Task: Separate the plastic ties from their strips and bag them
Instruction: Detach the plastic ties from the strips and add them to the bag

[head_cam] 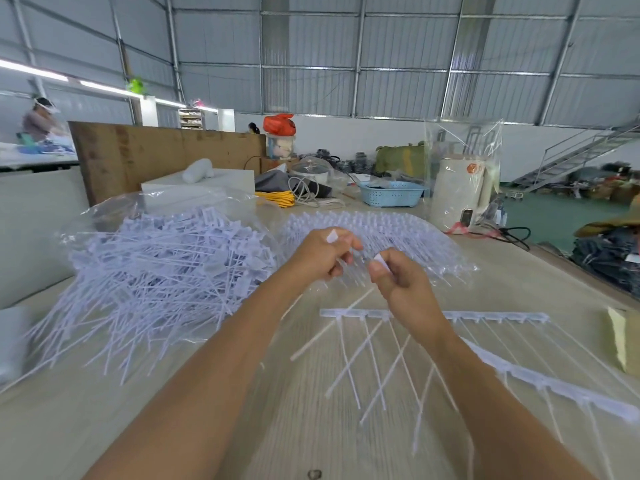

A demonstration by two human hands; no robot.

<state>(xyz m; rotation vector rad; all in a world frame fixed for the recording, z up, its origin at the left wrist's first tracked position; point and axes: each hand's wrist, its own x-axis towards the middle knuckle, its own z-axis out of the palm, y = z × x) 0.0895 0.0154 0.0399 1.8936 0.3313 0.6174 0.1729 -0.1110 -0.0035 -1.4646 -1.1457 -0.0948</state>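
Centre frame, both hands raised above the desk (311, 427): the left hand (320, 254) and right hand (394, 275) are each curled, apparently pinching a thin plastic tie, though blur hides it. Looks like the snapping-off step; next a clean pull apart. Forearms run in from the bottom edge. Just below lies a strip (433, 315) with ties attached; loose ties (156, 271) heap in the bag (104, 216) at left.

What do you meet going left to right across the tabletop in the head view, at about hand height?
Heap of loose ties in a clear bag → left hand → right hand → stack of ties still on strips behind the hands → yellowish block at the table's right edge.
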